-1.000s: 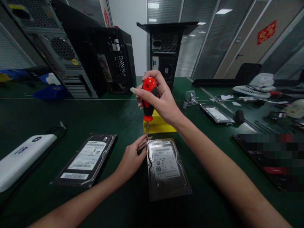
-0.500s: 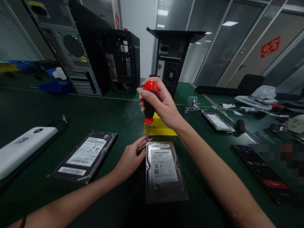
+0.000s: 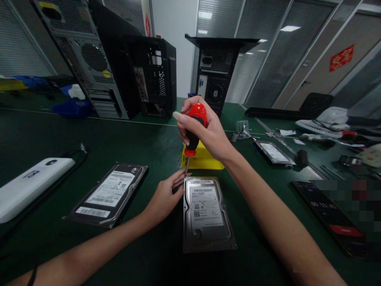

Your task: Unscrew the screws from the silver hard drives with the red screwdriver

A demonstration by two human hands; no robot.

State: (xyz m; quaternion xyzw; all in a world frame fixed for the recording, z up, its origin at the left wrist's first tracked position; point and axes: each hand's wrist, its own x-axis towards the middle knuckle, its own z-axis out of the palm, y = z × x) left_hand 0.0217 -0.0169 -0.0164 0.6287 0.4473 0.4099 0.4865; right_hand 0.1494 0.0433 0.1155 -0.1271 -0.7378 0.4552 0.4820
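A silver hard drive [image 3: 205,214] with a white label lies flat on the green table in front of me. My right hand [image 3: 205,123] is wrapped around the red and black handle of a screwdriver [image 3: 193,139]. The shaft slants down to the drive's far left corner; the tip's exact contact is hard to see. Beside that corner, my left hand [image 3: 166,196] has its thumb against the drive's left edge and its fingers reaching past the corner, holding it. Just behind the drive stands a yellow object [image 3: 205,157], partly covered by my right hand.
Another hard drive [image 3: 108,194] lies left, near a white power bank-like device [image 3: 35,184]. On the right are a third drive [image 3: 274,153], a phone [image 3: 327,214] and a clear plastic cup [image 3: 242,129]. Computer cases [image 3: 157,77] stand at the back, near a blue tray [image 3: 72,108].
The screwdriver handle has tilted to the right and my right hand has turned with it. Its tip stays at the drive's far left corner. My left hand keeps its place.
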